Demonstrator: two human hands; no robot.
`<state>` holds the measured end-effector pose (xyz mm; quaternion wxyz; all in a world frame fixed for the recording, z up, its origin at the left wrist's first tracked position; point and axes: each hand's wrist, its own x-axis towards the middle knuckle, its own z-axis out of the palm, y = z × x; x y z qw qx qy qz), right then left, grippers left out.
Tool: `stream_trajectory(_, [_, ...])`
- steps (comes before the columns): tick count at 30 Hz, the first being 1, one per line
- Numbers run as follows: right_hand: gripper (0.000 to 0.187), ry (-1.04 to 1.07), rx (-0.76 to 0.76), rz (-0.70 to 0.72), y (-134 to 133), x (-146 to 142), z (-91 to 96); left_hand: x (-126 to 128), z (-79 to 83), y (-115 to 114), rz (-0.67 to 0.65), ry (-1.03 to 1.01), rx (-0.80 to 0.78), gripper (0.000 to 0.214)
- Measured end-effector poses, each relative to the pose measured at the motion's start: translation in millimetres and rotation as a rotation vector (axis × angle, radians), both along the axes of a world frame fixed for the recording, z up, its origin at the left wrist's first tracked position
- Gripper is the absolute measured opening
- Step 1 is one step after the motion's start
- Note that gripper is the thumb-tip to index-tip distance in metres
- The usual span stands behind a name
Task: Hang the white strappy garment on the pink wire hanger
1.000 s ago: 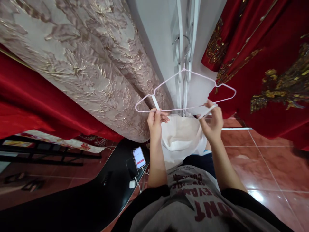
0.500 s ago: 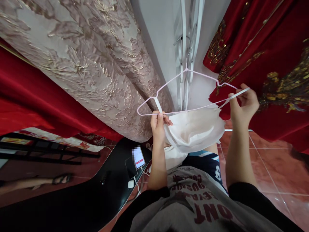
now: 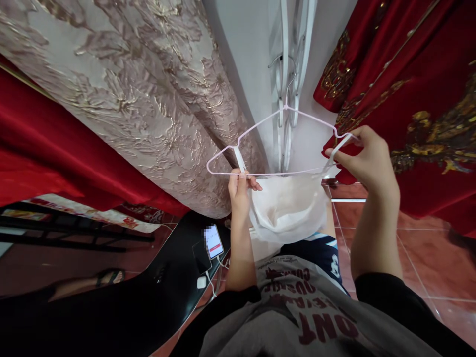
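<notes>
A pale pink hanger (image 3: 260, 122) hangs by its metal hook on a white rack. Below its lower bar droops a white strapped garment (image 3: 286, 203), thin and loosely folded. Its left strap (image 3: 240, 158) lies over the hanger's left shoulder notch. My left hand (image 3: 240, 191) is closed around the lower part of this strap, by the hanger's bar. At the opposite end my right hand (image 3: 368, 156) pinches the right strap (image 3: 339, 145), which is pulled up to the hanger's right shoulder; the fingertips partly hide the hanger's end.
White rack bars (image 3: 284, 29) run along the wall. Embossed beige-pink fabric (image 3: 148, 89) hangs at left, red gold-trimmed fabric (image 3: 427, 74) at right. On the black bench (image 3: 159, 302) lie a lit phone (image 3: 213, 242), a dark phone (image 3: 202, 259) and a charger (image 3: 201, 282). A person's foot (image 3: 111, 277) shows lower left.
My right hand has moved left and turned inward, bringing the right strap onto the hanger's right shoulder. The garment shifts left a little. The other person's foot has moved right.
</notes>
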<state>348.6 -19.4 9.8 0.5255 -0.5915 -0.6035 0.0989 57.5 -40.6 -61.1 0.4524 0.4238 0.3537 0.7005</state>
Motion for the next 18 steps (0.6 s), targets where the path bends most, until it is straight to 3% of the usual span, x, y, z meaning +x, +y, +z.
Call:
stream_trajectory(6, [0.043, -0.213, 0.124, 0.079, 7, -14, -8.5, -2, 0.4, 0, -0.001, 0.015, -0.002, 0.053])
stream_trajectory(10, [0.05, -0.184, 0.401, 0.104, -3, -41, -17.4, 2, 0.3, -1, 0.0, 0.032, -0.01, 0.053])
stream_trajectory(12, [0.044, -0.152, 0.506, 0.197, -11, -56, -25.7, 4, -0.6, -2, -0.017, 0.046, -0.024, 0.051])
stream_trajectory(15, [0.038, -0.244, 0.357, 0.453, -18, -75, -44.9, 2, -3.0, -4, -0.024, 0.066, -0.036, 0.046])
stream_trajectory(18, [0.035, -0.379, 0.182, 0.487, -18, -82, -64.3, -11, -4.7, -7, -0.084, 0.159, -0.099, 0.045])
